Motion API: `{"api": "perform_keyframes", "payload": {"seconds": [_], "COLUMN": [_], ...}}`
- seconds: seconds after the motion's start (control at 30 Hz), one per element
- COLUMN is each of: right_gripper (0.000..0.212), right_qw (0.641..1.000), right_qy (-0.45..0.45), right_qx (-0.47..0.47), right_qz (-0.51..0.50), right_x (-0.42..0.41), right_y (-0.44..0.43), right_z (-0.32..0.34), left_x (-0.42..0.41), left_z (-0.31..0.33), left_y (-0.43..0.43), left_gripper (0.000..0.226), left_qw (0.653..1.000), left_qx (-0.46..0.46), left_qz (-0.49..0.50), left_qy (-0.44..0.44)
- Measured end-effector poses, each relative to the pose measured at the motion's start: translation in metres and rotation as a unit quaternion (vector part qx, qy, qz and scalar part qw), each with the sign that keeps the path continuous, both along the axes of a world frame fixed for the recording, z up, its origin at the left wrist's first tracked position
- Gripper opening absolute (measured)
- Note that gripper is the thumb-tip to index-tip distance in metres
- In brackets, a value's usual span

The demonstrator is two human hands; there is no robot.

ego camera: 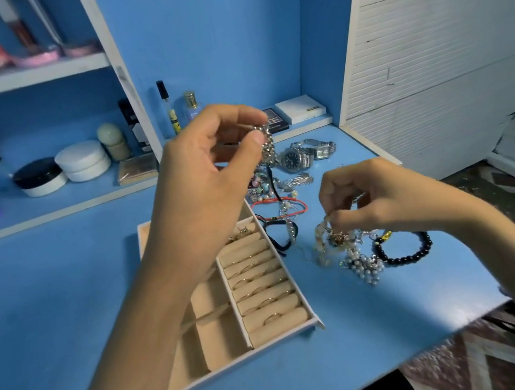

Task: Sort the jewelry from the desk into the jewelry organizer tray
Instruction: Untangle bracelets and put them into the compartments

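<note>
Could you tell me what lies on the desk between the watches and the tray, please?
In the head view, a tangle of jewelry: colored charm beads, a silver leaf piece, red cord bracelets and a dark cord one.

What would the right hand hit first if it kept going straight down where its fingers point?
Probably the tangled pile of pale beaded and pearl jewelry on the blue desk, just under the right hand, which pinches one strand; depth is uncertain.

I see the left hand (211, 165) pinching a silver chain bracelet (267, 147) above the organizer tray (242, 364); the right hand (381, 197) pinches tangled jewelry (334, 240) on the desk (62, 293).
</note>
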State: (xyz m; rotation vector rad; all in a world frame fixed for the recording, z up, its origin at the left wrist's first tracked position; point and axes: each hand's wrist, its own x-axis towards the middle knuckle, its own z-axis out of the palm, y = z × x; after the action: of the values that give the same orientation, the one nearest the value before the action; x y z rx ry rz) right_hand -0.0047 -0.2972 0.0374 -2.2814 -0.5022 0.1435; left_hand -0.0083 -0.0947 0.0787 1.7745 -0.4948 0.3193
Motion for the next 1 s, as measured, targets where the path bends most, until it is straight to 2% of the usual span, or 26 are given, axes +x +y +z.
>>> {"api": "perform_keyframes", "payload": {"seconds": [0.23,0.37,0.53,0.83,1.0], "right_gripper": [0.011,0.01,0.004,0.006,0.004], "right_qw": [0.99,0.984,0.98,0.988,0.997], "right_qy": [-0.045,-0.07,-0.029,0.024,-0.009], "right_qx": [0.13,0.159,0.197,0.149,0.069], "right_qz": [-0.034,-0.031,-0.008,-0.016,-0.046], "right_x": [0.015,0.025,0.032,0.034,0.038], "right_y": [0.03,0.059,0.1,0.15,0.158], "right_z": [0.017,0.016,0.008,-0.018,-0.027], "left_x": [-0.003,-0.005,-0.013,-0.024,-0.029], "left_z": [0.019,0.029,0.033,0.022,0.015], "left_y": [0.025,0.047,0.073,0.103,0.112], "left_gripper": [0.018,0.017,0.017,0.02,0.019], "left_qw": [0.997,0.994,0.991,0.989,0.99], "left_qx": [-0.058,-0.06,-0.049,-0.03,-0.034], "left_qz": [0.041,0.076,0.111,0.139,0.139], "left_qy": [-0.023,-0.043,-0.051,-0.026,-0.005]}}
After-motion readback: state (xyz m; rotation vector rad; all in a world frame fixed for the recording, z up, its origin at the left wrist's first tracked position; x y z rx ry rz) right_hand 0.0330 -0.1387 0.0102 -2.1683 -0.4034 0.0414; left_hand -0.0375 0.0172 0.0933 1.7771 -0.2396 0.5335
